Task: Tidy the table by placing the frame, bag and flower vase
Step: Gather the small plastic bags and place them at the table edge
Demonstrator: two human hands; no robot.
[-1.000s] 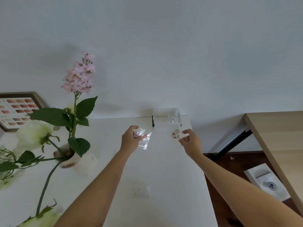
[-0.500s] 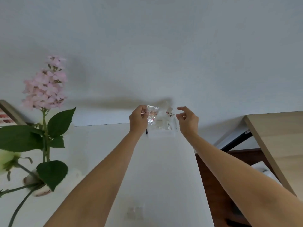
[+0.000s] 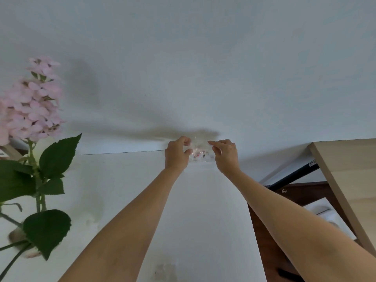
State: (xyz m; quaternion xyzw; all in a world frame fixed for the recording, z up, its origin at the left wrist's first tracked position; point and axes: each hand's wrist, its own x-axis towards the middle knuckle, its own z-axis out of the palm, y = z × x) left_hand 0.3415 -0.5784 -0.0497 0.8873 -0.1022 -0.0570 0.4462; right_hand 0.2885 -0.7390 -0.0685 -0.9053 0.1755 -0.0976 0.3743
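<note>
A small clear plastic bag (image 3: pixel 199 154) with pink and dark specks is at the far edge of the white table (image 3: pixel 126 190), against the wall. My left hand (image 3: pixel 177 154) pinches its left side and my right hand (image 3: pixel 224 156) pinches its right side. The clear holder seen earlier is hidden behind the hands and bag. The flower vase (image 3: pixel 19 244) stands at the left edge, blurred, with pink blossoms (image 3: pixel 30 102) and green leaves (image 3: pixel 55 157). A sliver of the wooden frame (image 3: pixel 10 151) shows behind the stems.
A light wooden table (image 3: pixel 350 180) stands to the right, with a dark gap of floor (image 3: pixel 270 231) between the two tables. A white box (image 3: pixel 325 216) lies on the floor under it. The white wall rises right behind the table.
Both hands moved forward to the table's far edge with the bag between them. The view shifted closer, so the flowers slid left and the frame went mostly out of sight.
</note>
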